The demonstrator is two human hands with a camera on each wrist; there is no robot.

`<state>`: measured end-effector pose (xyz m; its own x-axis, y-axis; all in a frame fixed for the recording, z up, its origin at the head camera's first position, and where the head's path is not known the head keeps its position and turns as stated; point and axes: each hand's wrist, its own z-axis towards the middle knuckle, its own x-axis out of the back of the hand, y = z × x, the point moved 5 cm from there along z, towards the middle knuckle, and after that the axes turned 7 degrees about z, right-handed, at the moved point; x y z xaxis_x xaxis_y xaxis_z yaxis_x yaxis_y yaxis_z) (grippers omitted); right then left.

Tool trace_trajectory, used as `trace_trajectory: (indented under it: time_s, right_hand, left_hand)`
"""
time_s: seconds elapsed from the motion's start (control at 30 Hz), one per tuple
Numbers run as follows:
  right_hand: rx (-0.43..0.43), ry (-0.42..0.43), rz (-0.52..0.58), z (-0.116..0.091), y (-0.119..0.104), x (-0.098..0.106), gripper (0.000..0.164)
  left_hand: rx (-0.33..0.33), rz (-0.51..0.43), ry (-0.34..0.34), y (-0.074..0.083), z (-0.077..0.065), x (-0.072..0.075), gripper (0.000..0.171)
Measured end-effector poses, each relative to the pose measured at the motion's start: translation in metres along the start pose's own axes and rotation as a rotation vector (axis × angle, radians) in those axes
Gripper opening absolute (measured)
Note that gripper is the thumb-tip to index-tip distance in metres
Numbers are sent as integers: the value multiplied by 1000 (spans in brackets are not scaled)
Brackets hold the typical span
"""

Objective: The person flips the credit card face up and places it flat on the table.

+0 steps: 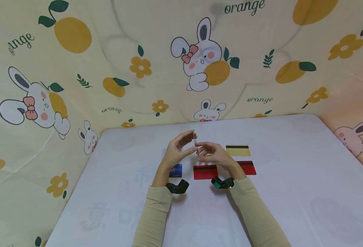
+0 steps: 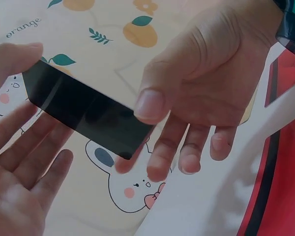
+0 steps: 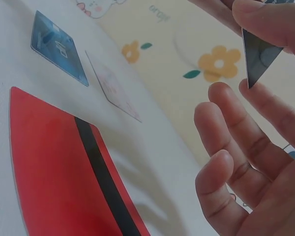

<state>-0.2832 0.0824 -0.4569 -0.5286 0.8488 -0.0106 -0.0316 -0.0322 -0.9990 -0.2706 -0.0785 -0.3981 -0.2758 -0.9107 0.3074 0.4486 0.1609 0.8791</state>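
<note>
A dark, glossy card is held up between both hands above the table. In the head view it shows almost edge-on. My left hand grips one end, with a digit over the top corner and other fingers beneath. At the other end my right hand pinches a corner between thumb and index finger, its other fingers spread loosely below. The right wrist view shows just a corner of the card, under the thumb. Below the hands lies a red card with a black stripe.
A blue VIP card lies partly behind the left wrist. A second red card is partly covered by the right forearm, and a yellow striped card lies behind it. A pale card lies beyond the blue one. Patterned cloth backs the table.
</note>
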Motion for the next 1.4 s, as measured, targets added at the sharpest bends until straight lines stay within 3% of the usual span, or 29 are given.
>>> trace_trajectory:
  time_s: [0.47, 0.73, 1.4]
  right_hand:
    - [4, 32, -15, -2, -2, 5, 52]
    - [-5, 79, -80, -4, -6, 13, 53]
    - [-41, 139, -119, -7, -7, 25, 55]
  left_hand:
    - [-10, -14, 24, -1, 1, 2, 57]
    - [53, -5, 45, -3, 1, 4, 58]
    - [105, 85, 55, -10, -1, 6, 59]
